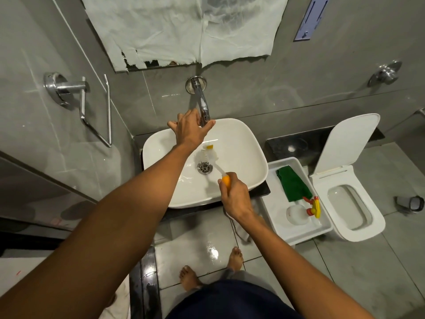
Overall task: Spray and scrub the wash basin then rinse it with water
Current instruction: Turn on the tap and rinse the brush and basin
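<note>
A white wash basin (241, 143) sits on a dark counter, with a metal drain (204, 168) at its middle. A chrome wall tap (200, 97) curves down over its back rim. My left hand (189, 127) is wrapped around the tap's spout end, fingers curled on it. My right hand (234, 196) is shut on the orange handle of a white scrub brush (212, 157), whose bristled head lies inside the bowl just beyond the drain. The bowl looks wet.
To the right, a white tray (280, 226) holds a green cloth (293, 184) and a spray bottle (299, 212) with a red and yellow trigger. A toilet (358, 203) with raised lid stands further right. A towel holder (92, 107) hangs on the left wall. Bare feet stand on wet floor tiles.
</note>
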Demonstrator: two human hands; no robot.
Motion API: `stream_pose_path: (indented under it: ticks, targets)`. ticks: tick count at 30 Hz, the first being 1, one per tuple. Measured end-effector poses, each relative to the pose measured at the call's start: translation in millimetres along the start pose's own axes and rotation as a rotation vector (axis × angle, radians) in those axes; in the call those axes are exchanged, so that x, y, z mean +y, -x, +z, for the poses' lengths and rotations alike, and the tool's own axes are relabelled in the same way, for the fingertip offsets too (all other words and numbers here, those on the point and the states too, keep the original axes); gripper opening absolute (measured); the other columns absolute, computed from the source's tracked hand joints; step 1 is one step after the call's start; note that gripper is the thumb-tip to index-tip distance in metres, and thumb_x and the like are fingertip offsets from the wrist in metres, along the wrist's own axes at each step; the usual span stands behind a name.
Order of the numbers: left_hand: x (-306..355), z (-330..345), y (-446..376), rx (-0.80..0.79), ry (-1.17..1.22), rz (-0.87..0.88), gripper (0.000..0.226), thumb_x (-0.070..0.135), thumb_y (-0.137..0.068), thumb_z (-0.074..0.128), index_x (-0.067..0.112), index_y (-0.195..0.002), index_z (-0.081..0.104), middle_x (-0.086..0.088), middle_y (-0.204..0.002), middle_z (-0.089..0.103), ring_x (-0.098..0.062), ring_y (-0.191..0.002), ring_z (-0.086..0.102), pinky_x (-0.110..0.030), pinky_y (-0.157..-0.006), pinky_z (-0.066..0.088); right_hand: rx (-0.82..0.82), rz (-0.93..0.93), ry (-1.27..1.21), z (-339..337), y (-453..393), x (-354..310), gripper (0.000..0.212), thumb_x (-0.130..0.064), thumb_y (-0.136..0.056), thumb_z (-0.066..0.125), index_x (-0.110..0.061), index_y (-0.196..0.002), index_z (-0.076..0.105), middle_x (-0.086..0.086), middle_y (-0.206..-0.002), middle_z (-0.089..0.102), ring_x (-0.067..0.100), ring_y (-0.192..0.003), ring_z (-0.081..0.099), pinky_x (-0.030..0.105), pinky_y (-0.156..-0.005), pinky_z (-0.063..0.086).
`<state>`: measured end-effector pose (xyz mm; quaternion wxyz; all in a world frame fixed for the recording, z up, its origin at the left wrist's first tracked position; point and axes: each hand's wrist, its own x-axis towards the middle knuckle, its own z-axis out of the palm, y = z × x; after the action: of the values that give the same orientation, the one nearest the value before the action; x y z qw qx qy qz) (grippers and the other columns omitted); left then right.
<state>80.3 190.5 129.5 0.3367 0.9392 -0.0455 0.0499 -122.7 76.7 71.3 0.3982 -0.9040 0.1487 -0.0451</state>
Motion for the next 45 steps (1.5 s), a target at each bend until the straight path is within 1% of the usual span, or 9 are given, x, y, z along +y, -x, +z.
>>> stream_pose_path:
  ticks: [11,17,20,24,29,32,35,39,45]
  targets:
    - [-5.5,5.5,1.3,0.016,0.005,0.002,0.047,0.069,-0.088,0.069,0.024,-0.086,0.055,0.001,-0.092,0.065,-0.026,-0.114,0.054,-0.041,-0.087,0.021,-0.029,0.060,-0.067,5.5,6.1,4.0,0.030,-0.038,-0.108,0.048,-0.012,-0.121,0.058,0.000,-0.085,0.066,0.017,-0.072,0.063,0.031,-0.065,0.048]
    - [-20.1,14.1,21.9,-0.001,-0.069,-0.078,0.080,0.092,-0.087,0.039,0.017,-0.066,0.058,0.003,-0.071,0.062,-0.020,-0.095,0.046,-0.048,-0.094,0.023,0.005,0.100,-0.085,-8.9,8.2,20.4,0.040,-0.049,-0.108,0.044,-0.021,-0.133,0.055,-0.008,-0.099,0.064,0.012,-0.086,0.062,0.030,-0.075,0.051]
    - [-20.7,27.7,40.1,-0.026,-0.007,-0.159,0.085,0.084,-0.096,0.025,0.012,-0.064,0.056,-0.002,-0.067,0.061,-0.030,-0.086,0.052,-0.045,-0.091,0.025,0.042,0.099,-0.168,-24.8,10.3,36.1,0.040,-0.056,-0.106,0.042,-0.029,-0.134,0.052,-0.011,-0.100,0.066,0.004,-0.087,0.065,0.026,-0.075,0.054]
    - [2.0,48.0,61.3,0.031,0.130,-0.199,0.075,0.068,-0.106,0.030,0.010,-0.062,0.048,-0.019,-0.074,0.069,-0.046,-0.082,0.063,-0.050,-0.083,0.051,0.128,0.116,-0.264,-52.8,7.1,58.3,0.042,-0.064,-0.104,0.040,-0.037,-0.135,0.051,-0.016,-0.101,0.067,0.001,-0.090,0.068,0.017,-0.072,0.053]
    - [45.2,88.3,72.1,0.004,0.117,0.106,0.051,0.050,-0.110,0.043,0.016,-0.073,0.047,-0.006,-0.077,0.060,-0.036,-0.079,0.059,-0.053,-0.084,0.050,0.291,0.178,-0.236,-89.4,-4.8,100.4,0.023,-0.060,-0.107,0.039,-0.061,-0.130,0.043,-0.041,-0.115,0.061,-0.015,-0.107,0.061,0.001,-0.084,0.046]
    - [65.4,121.2,77.2,-0.034,0.045,0.256,0.042,0.055,-0.103,0.056,0.014,-0.100,0.065,-0.004,-0.101,0.068,-0.028,-0.095,0.063,-0.048,-0.088,0.050,0.307,0.294,-0.204,-100.3,-8.0,139.4,0.045,-0.061,-0.108,0.037,-0.040,-0.147,0.043,-0.011,-0.131,0.066,0.010,-0.118,0.066,0.030,-0.099,0.057]
    - [81.1,153.0,85.2,-0.128,-0.037,0.330,0.063,0.063,-0.095,0.062,0.011,-0.131,0.064,-0.010,-0.136,0.066,-0.030,-0.122,0.062,-0.046,-0.100,0.051,0.255,0.395,-0.131,-100.0,-10.5,178.8,0.054,-0.059,-0.108,0.035,-0.026,-0.150,0.041,0.006,-0.140,0.064,0.027,-0.125,0.064,0.050,-0.103,0.056]
    - [90.3,191.8,95.4,-0.295,-0.111,0.355,0.091,0.076,-0.094,0.051,0.013,-0.158,0.043,-0.011,-0.173,0.032,-0.030,-0.161,0.028,-0.046,-0.129,0.026,0.163,0.498,-0.067,-90.9,-21.3,217.1,0.052,-0.049,-0.110,0.038,-0.019,-0.152,0.044,0.009,-0.147,0.059,0.032,-0.132,0.059,0.045,-0.108,0.050]
    - [77.9,233.9,115.7,-0.431,-0.222,0.332,0.104,0.081,-0.095,0.036,0.013,-0.170,0.011,-0.009,-0.180,-0.002,-0.027,-0.167,0.000,-0.050,-0.136,0.012,-0.041,0.609,-0.015,-66.4,-50.3,268.0,0.049,-0.044,-0.112,0.038,-0.021,-0.155,0.045,0.009,-0.152,0.056,0.032,-0.138,0.054,0.048,-0.113,0.045]
